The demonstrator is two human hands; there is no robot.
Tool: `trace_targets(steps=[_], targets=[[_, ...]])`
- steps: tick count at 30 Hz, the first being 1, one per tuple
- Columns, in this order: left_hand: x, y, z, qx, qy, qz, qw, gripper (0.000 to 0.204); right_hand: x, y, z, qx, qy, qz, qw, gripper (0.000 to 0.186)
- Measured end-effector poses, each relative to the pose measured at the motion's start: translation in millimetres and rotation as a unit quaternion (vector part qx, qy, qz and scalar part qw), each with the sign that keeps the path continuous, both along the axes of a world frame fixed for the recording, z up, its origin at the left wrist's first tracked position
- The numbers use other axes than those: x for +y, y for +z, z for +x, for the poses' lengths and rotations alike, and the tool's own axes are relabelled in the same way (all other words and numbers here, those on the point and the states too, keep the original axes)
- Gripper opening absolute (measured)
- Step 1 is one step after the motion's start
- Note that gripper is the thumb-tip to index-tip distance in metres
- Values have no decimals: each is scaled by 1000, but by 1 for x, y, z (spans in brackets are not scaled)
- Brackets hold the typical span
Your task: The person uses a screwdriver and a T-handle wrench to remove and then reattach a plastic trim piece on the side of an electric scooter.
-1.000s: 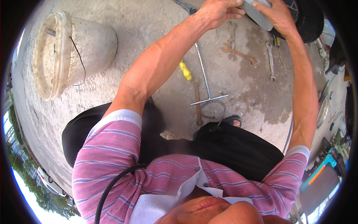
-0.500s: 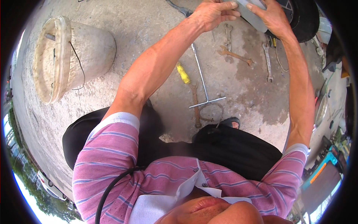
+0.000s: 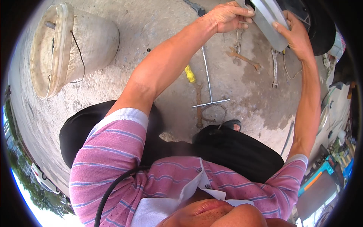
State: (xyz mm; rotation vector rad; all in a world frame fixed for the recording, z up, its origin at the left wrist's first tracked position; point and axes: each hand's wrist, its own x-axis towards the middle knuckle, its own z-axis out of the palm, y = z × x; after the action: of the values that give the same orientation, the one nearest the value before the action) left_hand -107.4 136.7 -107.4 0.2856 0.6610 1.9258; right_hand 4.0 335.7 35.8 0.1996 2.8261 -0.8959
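Observation:
A smooth grey curved panel (image 3: 269, 31), shaped like a mudguard, is held up at the top of the view beside a black wheel (image 3: 321, 32). My left hand (image 3: 230, 18) has its fingers bent at the panel's left edge, thumb and fingertips against it. On the other side, my right hand (image 3: 298, 37) grips the panel, thumb on its face and fingers behind the right edge. The panel's upper end runs out of view. Below the hands, a rusty open-ended wrench (image 3: 245, 59) and a silver wrench (image 3: 275, 70) lie on the concrete.
A T-handle wrench (image 3: 208, 79), a yellow-handled tool (image 3: 190, 74), another rusty wrench (image 3: 199, 104) and a wire loop (image 3: 214, 113) lie between my arms. A dirty white bucket (image 3: 96, 39) lies on its side at left. Blue-edged gear (image 3: 321, 170) stands at right.
The grey panel and both hands have shifted right and lower in view, and more of the panel shows. The ground tools have also shifted slightly in the picture.

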Motion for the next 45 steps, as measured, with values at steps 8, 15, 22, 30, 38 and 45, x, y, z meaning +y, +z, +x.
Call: trace_targets(steps=[8, 15, 22, 30, 38, 45], targets=[[-21, -13, 28, 89, -91, -82, 988, 20, -17, -34, 36, -134, -81, -238, 959, 67], [-40, -2, 31, 231, -125, -198, 944, 31, -18, -41, 85, -173, -133, -287, 933, 67], [-61, -25, 16, 279, -108, -327, 897, 35, -18, -67, 198, -273, -241, -292, 884, 50], [-50, -46, 33, 373, -218, -385, 816, 25, -71, -150, 325, -159, -433, -555, 693, 53], [-81, -7, -16, 643, -353, -351, 582, 26, -84, -180, 305, -19, -523, -590, 615, 51], [-127, 20, 8, 476, -435, -482, 592, 37, -94, -186, 296, 17, -566, -586, 580, 51]])
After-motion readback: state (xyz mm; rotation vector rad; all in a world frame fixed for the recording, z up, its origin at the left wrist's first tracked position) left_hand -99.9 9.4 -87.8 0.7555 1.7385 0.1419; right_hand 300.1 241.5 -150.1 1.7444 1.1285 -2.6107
